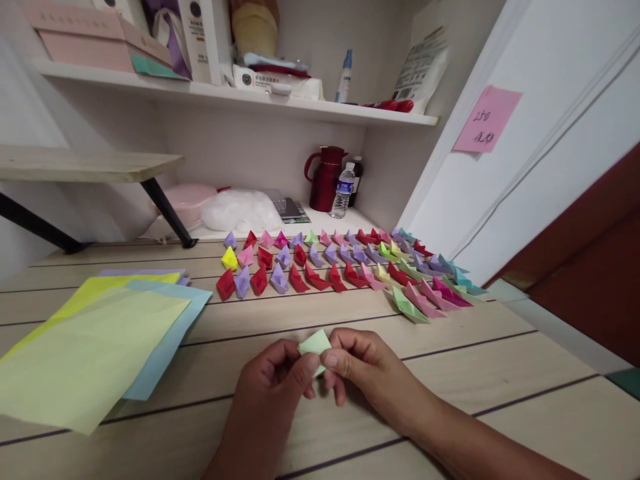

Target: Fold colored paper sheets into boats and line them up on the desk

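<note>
Green paper [316,341]: held over table [300,315], apart from boats [259,280] and sheets [100,347]; pinched in curled left hand [273,387] and right hand [377,373].

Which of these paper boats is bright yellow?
The vivid yellow boat at the group's left edge, between a purple boat behind it and a red boat in front. The pale yellow boats sit farther right.

A person's left hand [270,387] and right hand [370,367], both bare, flank the grip. Closest to it, short, rounded nails [331,361] tip the thumbs [345,365]. Farther back, the wrists [411,408] are uncovered, and the bare right forearm [465,430], slim at the wrist, broadens away from the grip.
</note>
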